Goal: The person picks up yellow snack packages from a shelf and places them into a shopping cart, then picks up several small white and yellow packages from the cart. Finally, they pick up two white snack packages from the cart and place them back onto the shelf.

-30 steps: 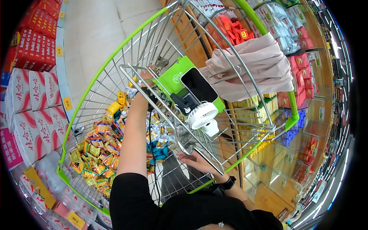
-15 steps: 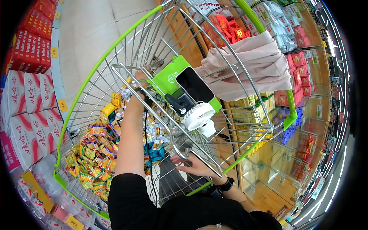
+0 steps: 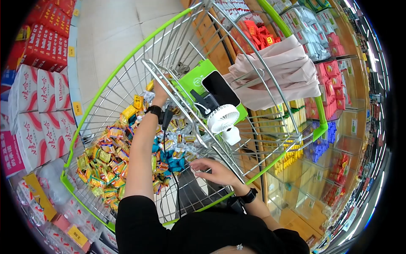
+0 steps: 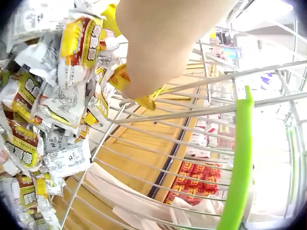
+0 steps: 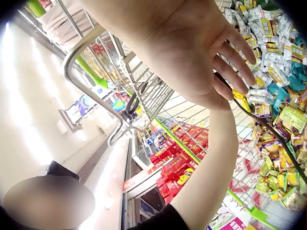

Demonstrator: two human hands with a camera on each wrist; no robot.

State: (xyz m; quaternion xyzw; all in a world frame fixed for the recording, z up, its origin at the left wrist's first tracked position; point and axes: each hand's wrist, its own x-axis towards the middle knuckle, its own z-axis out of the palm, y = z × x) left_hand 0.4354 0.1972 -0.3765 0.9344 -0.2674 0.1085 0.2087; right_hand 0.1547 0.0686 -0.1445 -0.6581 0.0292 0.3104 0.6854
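Note:
My left hand [image 3: 160,91] is inside a shopping cart [image 3: 111,70], at the far end of a pile of wrapped candies [image 3: 108,163]. In the left wrist view the fingers [image 4: 153,62] pinch a yellow packet [image 4: 120,78], whose ends show on both sides of them. Silver-and-yellow wrapped sweets [image 4: 62,110] lie beside that hand. My right hand [image 3: 216,172] hovers over the near side of the cart with its fingers loosely extended. Its palm [image 5: 184,57] faces the right wrist camera and holds nothing.
The cart's raised seat carries a green panel [image 3: 190,80], a phone [image 3: 220,87] and a white fan [image 3: 223,118]. A pale pink cloth [image 3: 279,72] drapes over the right rail. A black cable [image 3: 165,169] crosses the candies. Stacked cartons [image 3: 36,127] line the left; candy shelves [image 3: 338,139] line the right.
My left hand has drawn back slightly from behind the seat rail, so its wristband now shows. The right hand has shifted a little away from the cart's metal bar. The head view has swayed slightly.

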